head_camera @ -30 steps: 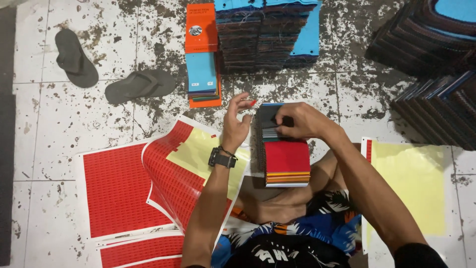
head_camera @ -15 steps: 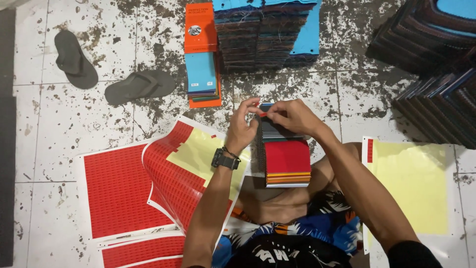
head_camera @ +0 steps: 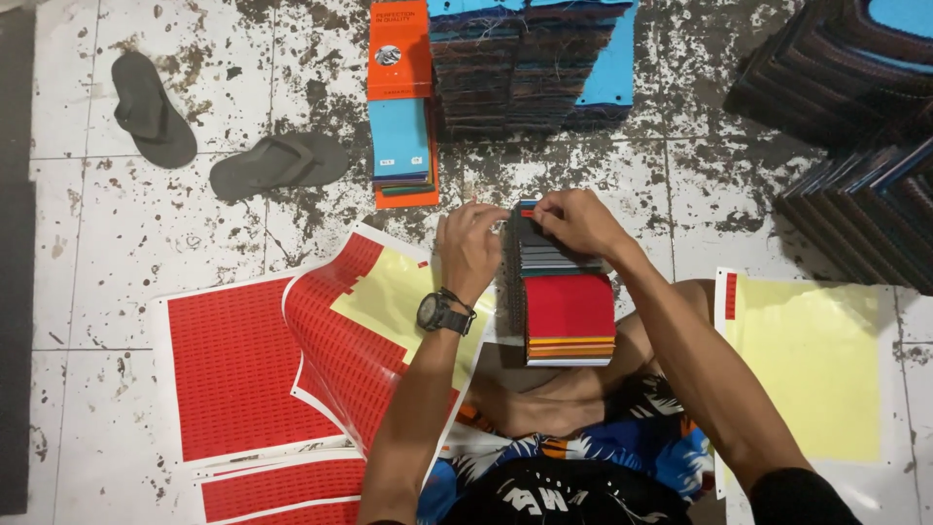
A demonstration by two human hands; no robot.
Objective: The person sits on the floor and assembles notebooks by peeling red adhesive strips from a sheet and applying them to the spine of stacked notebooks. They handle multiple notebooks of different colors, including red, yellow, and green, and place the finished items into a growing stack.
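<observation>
A booklet of stepped fabric swatches, red on top with dark strips above, rests on my knee. My left hand, with a black watch on its wrist, grips the booklet's upper left edge. My right hand presses on the dark strips at its top end. Both hands meet at the top of the booklet. Left of it lies a curled red sticker sheet with a yellow bare patch.
Flat red sticker sheets lie on the stained tile floor at left. A yellow backing sheet lies at right. An orange and blue swatch folder and stacked swatch piles are ahead, more stacks at right. Two dark sandals.
My left hand has closed in from an open pose onto the booklet's top left edge. My right hand has shifted slightly along the top strips.
</observation>
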